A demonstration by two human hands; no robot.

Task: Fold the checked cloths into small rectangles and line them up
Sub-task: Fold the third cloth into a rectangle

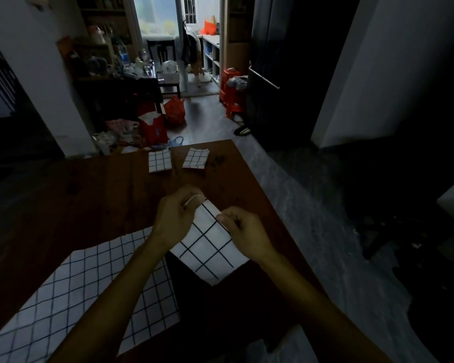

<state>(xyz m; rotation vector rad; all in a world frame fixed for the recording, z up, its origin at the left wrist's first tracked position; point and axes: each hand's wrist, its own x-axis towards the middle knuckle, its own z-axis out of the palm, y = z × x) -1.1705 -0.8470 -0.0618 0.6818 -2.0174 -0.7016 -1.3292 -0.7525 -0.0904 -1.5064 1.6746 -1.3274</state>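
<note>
No writing, label, brand, number or sign can be read anywhere here: the red box (152, 128) on the floor shows only a small blurred mark, and the bottles (123, 55) on the far shelf are too dim and distant to make out.

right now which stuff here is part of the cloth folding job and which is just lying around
Part of the job:
- partly folded white checked cloth, pinched by left hand and right hand
- two small folded checked rectangles at the far table edge
- large unfolded checked cloth, near left
- brown wooden table

Lying about:
- red bags on the floor
- red plastic stools
</note>
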